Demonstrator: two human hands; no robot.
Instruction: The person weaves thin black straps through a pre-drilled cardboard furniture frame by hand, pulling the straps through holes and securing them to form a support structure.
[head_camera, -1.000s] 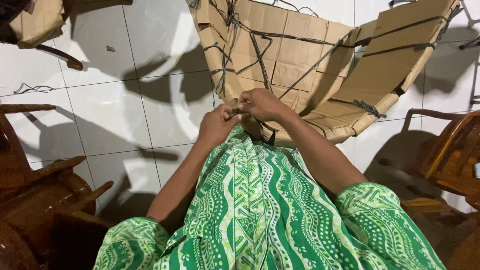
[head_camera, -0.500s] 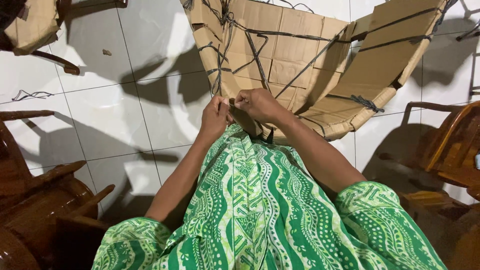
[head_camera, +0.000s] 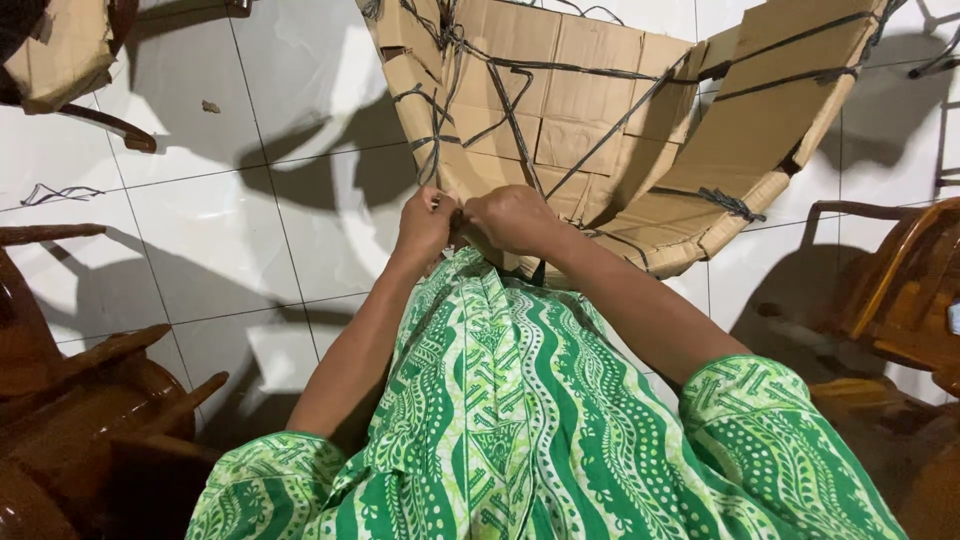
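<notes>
Cardboard wrap (head_camera: 600, 130): big and curved, tied with dark string (head_camera: 515, 100), standing on the white tile floor (head_camera: 220, 230) right before the person.
Left hand (head_camera: 425, 222): fingers pinch the string at the wrap's lower edge.
Right hand (head_camera: 512, 218): curled shut there too (touching the left).
Sides: brown wooden chairs (head_camera: 70, 400).

Cardboard-wrapped piece (head_camera: 620, 130) cut off at top.

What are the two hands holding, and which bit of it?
Both hands, left hand and right hand, pinch the dark string at the near edge of the cardboard-wrapped bundle, where the ties meet. Exactly how the fingers grip it cannot be told.
</notes>
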